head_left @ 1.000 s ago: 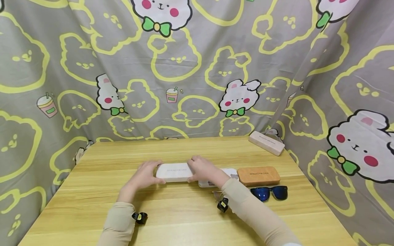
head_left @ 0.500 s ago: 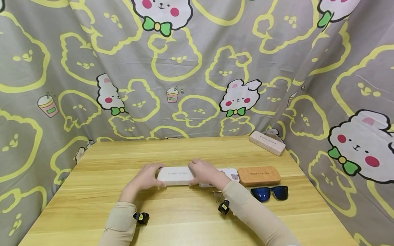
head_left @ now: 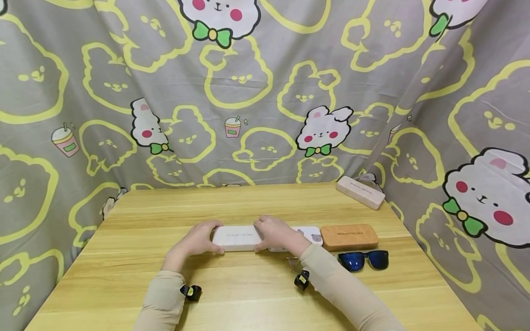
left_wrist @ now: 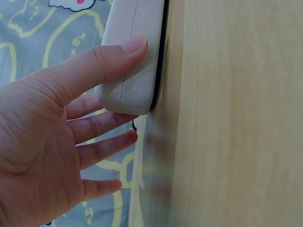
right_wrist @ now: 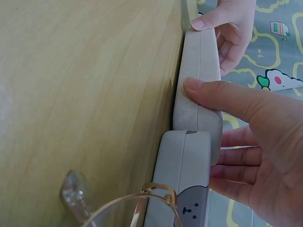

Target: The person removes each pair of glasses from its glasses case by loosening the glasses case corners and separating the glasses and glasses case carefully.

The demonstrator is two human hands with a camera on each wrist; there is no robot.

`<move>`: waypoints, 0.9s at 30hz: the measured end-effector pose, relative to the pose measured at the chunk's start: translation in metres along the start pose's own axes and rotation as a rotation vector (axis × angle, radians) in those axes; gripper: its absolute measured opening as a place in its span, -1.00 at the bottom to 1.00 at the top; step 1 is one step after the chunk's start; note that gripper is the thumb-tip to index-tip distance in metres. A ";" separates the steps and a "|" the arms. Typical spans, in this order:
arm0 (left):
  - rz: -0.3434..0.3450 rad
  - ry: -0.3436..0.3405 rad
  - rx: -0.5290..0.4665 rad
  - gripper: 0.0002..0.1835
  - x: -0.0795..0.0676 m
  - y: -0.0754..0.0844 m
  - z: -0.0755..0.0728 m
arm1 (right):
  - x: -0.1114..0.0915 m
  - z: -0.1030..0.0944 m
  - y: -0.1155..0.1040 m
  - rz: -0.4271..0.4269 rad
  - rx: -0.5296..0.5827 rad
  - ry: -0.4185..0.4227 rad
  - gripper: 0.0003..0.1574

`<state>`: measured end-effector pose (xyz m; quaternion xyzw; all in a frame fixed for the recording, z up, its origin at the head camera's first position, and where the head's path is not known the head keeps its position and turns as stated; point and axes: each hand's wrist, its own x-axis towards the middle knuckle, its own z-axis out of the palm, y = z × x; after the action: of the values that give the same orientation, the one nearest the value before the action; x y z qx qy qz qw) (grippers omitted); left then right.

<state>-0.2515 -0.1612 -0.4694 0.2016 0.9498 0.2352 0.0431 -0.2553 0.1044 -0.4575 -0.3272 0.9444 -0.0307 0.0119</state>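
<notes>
A whitish glasses case (head_left: 238, 242) lies lengthwise on the table between both hands. My left hand (head_left: 198, 238) grips its left end; in the left wrist view the thumb presses the near side of the case (left_wrist: 142, 14) and the fingers reach behind it. At the right end my right hand (head_left: 275, 233) holds it the same way, thumb in front and fingers behind. A white bear-print case (head_left: 313, 234) stands end to end with it, partly hidden by the right hand. The right wrist view shows the whitish case (right_wrist: 187, 116) flat against the wooden surface, overlapping the bear-print case (right_wrist: 168, 156).
An orange-brown glasses case (head_left: 349, 243) continues the row on the right. Dark blue sunglasses (head_left: 352, 261) lie before it. Gold-rimmed glasses (right_wrist: 163, 187) rest near the right wrist. A pale pink case (head_left: 360, 193) sits at the far right corner by the patterned curtain (head_left: 265, 103).
Both hands have brought the whitish case slightly down and toward me, into line with the other cases. Over the last half second it has barely moved.
</notes>
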 end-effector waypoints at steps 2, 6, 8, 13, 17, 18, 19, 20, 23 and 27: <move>-0.005 -0.005 0.001 -0.21 -0.001 0.001 0.000 | 0.000 0.001 0.000 0.000 -0.002 0.002 -0.05; -0.022 -0.019 -0.014 -0.21 -0.003 0.004 -0.002 | -0.001 0.002 -0.001 0.002 -0.006 0.004 -0.04; -0.034 -0.026 -0.013 -0.21 -0.003 0.005 -0.002 | -0.001 0.001 -0.002 0.008 -0.005 -0.003 -0.03; -0.052 -0.041 -0.017 -0.19 -0.004 0.010 -0.004 | -0.003 0.000 -0.003 0.028 -0.008 -0.020 -0.02; -0.067 -0.058 -0.035 -0.17 -0.005 0.015 -0.007 | -0.003 0.000 -0.003 0.033 -0.023 -0.026 -0.02; -0.077 -0.062 -0.043 -0.16 -0.005 0.016 -0.008 | -0.003 0.000 -0.003 0.033 -0.021 -0.030 -0.02; -0.085 -0.066 -0.052 -0.15 -0.005 0.017 -0.009 | -0.003 0.000 -0.003 0.033 -0.014 -0.035 -0.01; -0.089 -0.070 -0.065 -0.15 -0.006 0.017 -0.009 | -0.003 -0.001 -0.003 0.033 -0.006 -0.040 0.00; -0.094 -0.075 -0.108 -0.08 -0.008 0.016 -0.010 | -0.003 -0.003 -0.002 0.042 0.027 -0.055 0.04; -0.103 -0.068 -0.188 0.05 -0.013 0.014 -0.011 | -0.003 -0.006 -0.002 0.051 0.050 -0.057 0.12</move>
<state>-0.2361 -0.1602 -0.4537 0.1557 0.9307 0.3135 0.1060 -0.2521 0.1053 -0.4510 -0.3036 0.9505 -0.0448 0.0477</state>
